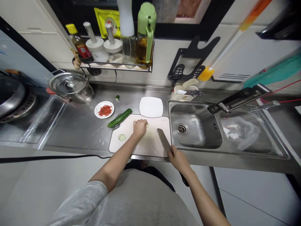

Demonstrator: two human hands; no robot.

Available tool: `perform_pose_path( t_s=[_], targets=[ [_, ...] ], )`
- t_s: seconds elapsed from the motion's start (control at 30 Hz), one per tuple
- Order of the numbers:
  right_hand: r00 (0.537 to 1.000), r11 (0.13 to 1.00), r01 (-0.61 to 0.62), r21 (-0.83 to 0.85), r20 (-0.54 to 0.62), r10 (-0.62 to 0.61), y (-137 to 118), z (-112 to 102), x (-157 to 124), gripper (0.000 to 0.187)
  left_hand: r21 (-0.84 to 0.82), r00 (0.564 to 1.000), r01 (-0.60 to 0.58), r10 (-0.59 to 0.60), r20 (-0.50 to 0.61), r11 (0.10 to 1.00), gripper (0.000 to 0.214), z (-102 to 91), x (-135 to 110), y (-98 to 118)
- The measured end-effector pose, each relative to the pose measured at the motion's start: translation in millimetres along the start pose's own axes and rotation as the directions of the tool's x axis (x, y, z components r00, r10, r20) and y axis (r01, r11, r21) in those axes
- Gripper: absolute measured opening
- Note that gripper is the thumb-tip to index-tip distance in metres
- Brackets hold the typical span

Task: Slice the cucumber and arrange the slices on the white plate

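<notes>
Gripping the cleaver (163,140) by its handle, the right hand (177,157) is closed fully round it at the near right corner of the cutting board (150,144). The wrist hangs off the edge of the counter (77,125), and the blade runs away and leftward from the grip with its broad side showing. Since the handle overhangs that edge, I judge that a loosened hold could drop the cleaver toward the person's legs. Beyond the blade's tip and to its left, the left hand (139,128) lies knuckles up, fingers curled over pale cucumber slices (147,125). Whether it pinches them or only presses, I cannot tell. A careless sweep of the blade that way could catch those fingers, and wet slices may skid. Left of that hand lies a lone slice (122,137), farther off the whole cucumber (119,118), and past the fingertips a white plate (150,107).
</notes>
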State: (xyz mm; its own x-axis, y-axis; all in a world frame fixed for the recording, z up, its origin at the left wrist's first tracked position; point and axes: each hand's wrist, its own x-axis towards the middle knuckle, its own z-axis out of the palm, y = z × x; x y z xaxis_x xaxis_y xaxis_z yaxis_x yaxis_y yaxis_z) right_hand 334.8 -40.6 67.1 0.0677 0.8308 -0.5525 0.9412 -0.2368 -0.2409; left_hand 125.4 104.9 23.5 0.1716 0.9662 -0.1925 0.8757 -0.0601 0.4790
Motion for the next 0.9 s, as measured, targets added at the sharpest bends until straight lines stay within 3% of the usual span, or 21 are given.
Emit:
perform_pose_path(
  t_s=[0.2,0.33,0.57,0.73,0.9],
  targets=[
    [1.0,1.0,-0.007,-0.024,0.015,0.007,-6.0,0.8,0.2,0.033,-0.239,0.967,0.238,-0.205,0.153,0.941,0.015,-21.9,-28.4,-18.5],
    [0.997,0.996,0.052,-0.067,0.057,-0.048,-19.8,-1.4,-2.9,0.03,-0.171,0.942,0.292,-0.252,0.223,0.941,0.019,-29.8,-53.7,-42.5],
    [0.974,0.962,0.202,-0.184,0.139,-0.178,-57.8,0.6,-8.5,0.028,0.04,0.979,0.188,-0.19,0.068,0.981,0.02,-25.2,-69.3,-59.9],
    [0.946,0.919,0.302,-0.252,0.194,-0.258,-80.4,5.9,-7.8,0.028,0.049,0.977,0.211,-0.212,0.012,0.976,0.025,-25.7,-76.2,-67.1],
    [0.941,0.906,0.319,-0.277,0.205,-0.269,-90.0,7.6,-3.8,0.027,0.04,0.979,0.201,-0.202,0.008,0.979,0.023,-27.8,-79.9,-68.6]
  ],
)
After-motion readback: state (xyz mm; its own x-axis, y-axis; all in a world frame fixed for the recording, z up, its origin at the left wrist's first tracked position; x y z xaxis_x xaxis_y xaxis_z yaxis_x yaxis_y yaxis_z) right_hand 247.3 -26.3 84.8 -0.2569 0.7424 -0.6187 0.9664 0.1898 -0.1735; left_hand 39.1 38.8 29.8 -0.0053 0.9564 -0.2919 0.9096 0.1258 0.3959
